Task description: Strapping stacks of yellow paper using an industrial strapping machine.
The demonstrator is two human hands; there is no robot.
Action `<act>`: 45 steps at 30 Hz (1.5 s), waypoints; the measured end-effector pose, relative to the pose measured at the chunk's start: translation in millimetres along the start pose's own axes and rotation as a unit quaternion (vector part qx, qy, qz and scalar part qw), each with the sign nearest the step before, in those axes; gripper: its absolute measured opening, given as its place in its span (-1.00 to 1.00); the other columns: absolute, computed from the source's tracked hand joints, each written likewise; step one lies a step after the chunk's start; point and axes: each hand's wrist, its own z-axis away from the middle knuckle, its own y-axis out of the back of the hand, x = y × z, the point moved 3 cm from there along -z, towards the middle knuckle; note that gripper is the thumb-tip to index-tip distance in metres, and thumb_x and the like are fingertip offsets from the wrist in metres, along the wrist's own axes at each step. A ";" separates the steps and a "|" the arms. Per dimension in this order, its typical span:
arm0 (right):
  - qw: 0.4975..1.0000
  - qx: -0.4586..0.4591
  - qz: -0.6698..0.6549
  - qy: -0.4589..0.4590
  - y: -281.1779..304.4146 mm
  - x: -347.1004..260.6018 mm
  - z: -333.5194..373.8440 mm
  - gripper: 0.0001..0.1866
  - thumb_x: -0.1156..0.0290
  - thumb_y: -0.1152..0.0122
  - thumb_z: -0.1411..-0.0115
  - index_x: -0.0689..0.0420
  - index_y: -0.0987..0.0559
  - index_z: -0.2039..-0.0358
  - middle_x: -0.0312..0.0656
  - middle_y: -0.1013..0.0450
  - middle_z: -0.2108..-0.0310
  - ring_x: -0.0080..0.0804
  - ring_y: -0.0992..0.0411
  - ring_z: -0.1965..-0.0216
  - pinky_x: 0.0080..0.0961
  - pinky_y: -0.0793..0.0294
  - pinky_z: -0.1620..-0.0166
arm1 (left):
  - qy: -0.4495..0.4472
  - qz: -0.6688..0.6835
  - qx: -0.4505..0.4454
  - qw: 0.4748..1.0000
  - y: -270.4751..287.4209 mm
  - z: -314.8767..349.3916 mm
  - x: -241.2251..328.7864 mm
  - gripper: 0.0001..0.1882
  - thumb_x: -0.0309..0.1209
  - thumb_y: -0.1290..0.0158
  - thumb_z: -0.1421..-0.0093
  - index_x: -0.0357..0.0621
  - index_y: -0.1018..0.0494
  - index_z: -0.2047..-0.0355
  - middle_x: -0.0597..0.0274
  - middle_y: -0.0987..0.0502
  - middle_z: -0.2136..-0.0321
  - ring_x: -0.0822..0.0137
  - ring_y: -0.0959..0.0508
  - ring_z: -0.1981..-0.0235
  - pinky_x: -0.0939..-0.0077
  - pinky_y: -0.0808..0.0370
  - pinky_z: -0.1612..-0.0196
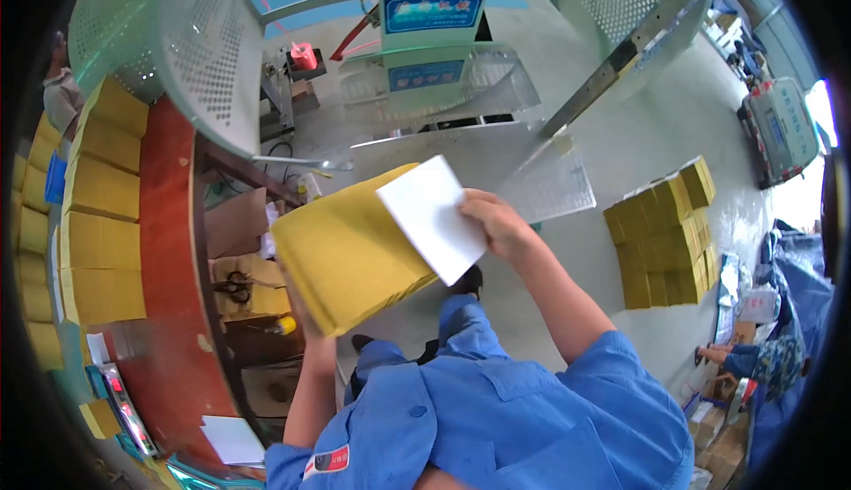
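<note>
In front of my chest I hold a thick yellow paper bundle (350,246), tilted, with layered edges along its lower side. My left hand (316,323) grips it at its lower left corner; most of those fingers are hidden behind it. My right hand (498,224) pinches a blank white sheet (433,221) by its right edge, thumb and fingers pressed together. The sheet overlaps the right end of the bundle; I cannot tell whether the two touch.
A red-brown table (168,268) runs along my left, with yellow bundles (102,242) stacked on it, white sheets (232,441) at its near end and scissors (236,286) on a shelf below. Ahead stands a green machine (430,47) with clear panels. More yellow bundles (665,242) are piled on the floor right.
</note>
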 end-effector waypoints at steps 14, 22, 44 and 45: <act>0.979 -0.002 -0.188 -0.073 295.0 -29.5 -42.8 -0.59 0.41 -0.03 -0.20 0.37 -0.45 -0.03 0.00 -0.51 0.06 -0.25 -0.50 0.06 -0.33 -0.48 -0.06 | 0.080 0.087 -0.108 0.987 -241.5 -30.8 -53.4 -0.38 -0.12 0.09 -0.33 -0.10 -0.12 -0.31 0.03 -0.20 -0.26 0.09 -0.18 -0.29 0.09 -0.20 -0.26; 0.979 -0.007 -0.173 -0.111 316.1 7.2 -69.3 -0.73 0.54 -0.03 -0.13 0.33 -0.52 0.16 -0.10 -0.54 0.24 -0.34 -0.54 0.26 -0.38 -0.56 0.18 | -0.099 -0.299 -0.174 0.933 -217.8 -42.1 -41.2 -0.41 -0.06 0.18 -0.36 -0.14 -0.19 -0.27 -0.02 -0.26 -0.23 0.01 -0.18 -0.30 0.11 -0.07 -0.34; 0.995 0.065 0.072 0.038 263.1 -25.0 -54.7 -0.61 0.26 -0.02 -0.31 0.13 -0.50 -0.09 -0.12 -0.41 -0.13 -0.30 -0.35 -0.15 -0.40 -0.33 -0.16 | 0.438 0.361 -0.056 0.822 -221.3 -25.1 -23.9 -0.26 0.20 0.34 -0.37 -0.16 -0.16 -0.28 0.14 -0.33 -0.18 0.21 -0.37 -0.16 0.32 -0.35 -0.17; 0.996 0.060 0.051 0.047 263.3 -28.8 -52.9 -0.54 0.17 -0.03 -0.31 0.18 -0.48 -0.11 -0.11 -0.39 -0.14 -0.33 -0.32 -0.17 -0.41 -0.26 -0.20 | 0.438 0.359 -0.057 0.822 -221.5 -26.5 -23.5 -0.26 0.20 0.34 -0.37 -0.16 -0.16 -0.28 0.14 -0.33 -0.18 0.21 -0.37 -0.16 0.32 -0.35 -0.17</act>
